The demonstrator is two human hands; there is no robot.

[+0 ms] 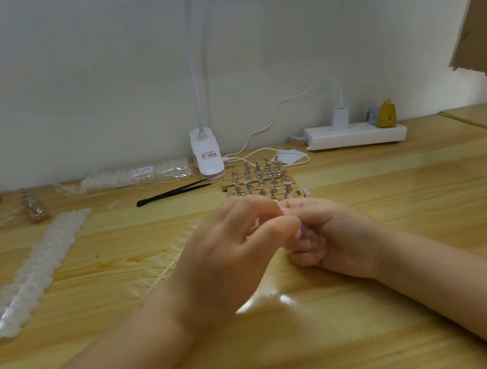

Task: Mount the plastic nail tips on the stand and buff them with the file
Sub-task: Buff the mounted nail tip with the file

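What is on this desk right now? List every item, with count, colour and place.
nail tip strip: one, white, left side of desk
second tip strip: one, clear, partly under left hand
bagged tips: one pack, clear, back by wall
peg stands: a cluster, wood with metal pegs, centre back
more stands: a few, brown, far left back
tweezers: one, black, left of the peg stands
clip lamp: one, white, centre back
power strip: one, white, right back
left hand: fingers curled, meeting right hand
right hand: curled; what its grip holds is unclear
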